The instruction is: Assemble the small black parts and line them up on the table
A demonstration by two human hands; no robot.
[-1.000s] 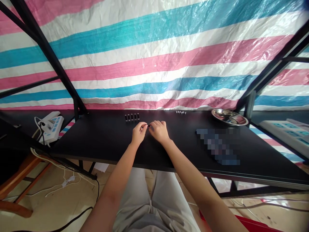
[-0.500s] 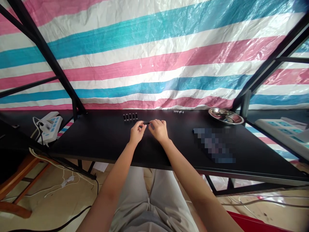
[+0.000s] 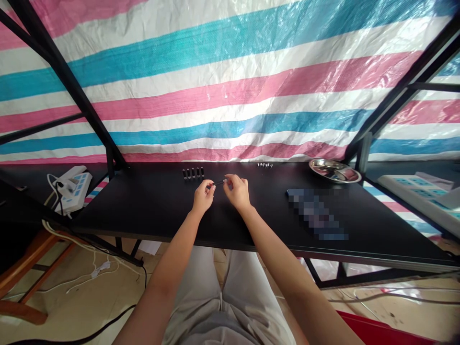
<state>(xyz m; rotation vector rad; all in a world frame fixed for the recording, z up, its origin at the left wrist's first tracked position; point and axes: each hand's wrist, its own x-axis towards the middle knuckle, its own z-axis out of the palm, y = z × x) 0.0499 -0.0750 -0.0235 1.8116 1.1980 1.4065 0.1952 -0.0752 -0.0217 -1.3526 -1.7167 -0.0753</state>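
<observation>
Over the middle of the black table, my left hand (image 3: 203, 195) pinches one end of a thin, dark, stick-like piece (image 3: 217, 183). My right hand (image 3: 237, 191) has its thumb and fingers closed at the other end, where a small light-coloured tip (image 3: 225, 180) shows. The piece is too small for me to tell its exact kind. Just beyond my left hand stands a row of several small black cylinders with silvery ends (image 3: 193, 173). Farther back, to the right, several small shiny silver pieces (image 3: 265, 166) lie in a line.
A shiny metal dish (image 3: 335, 171) sits at the back right of the black table (image 3: 143, 206). In front of it lies a blurred-out dark object (image 3: 316, 215). White power strips (image 3: 75, 191) are at the left side and the far right. Striped sheeting (image 3: 230, 96) hangs behind.
My right fingers have drawn slightly away from my left and tilted up. More of the thin dark piece and its light tip now show between the hands.
</observation>
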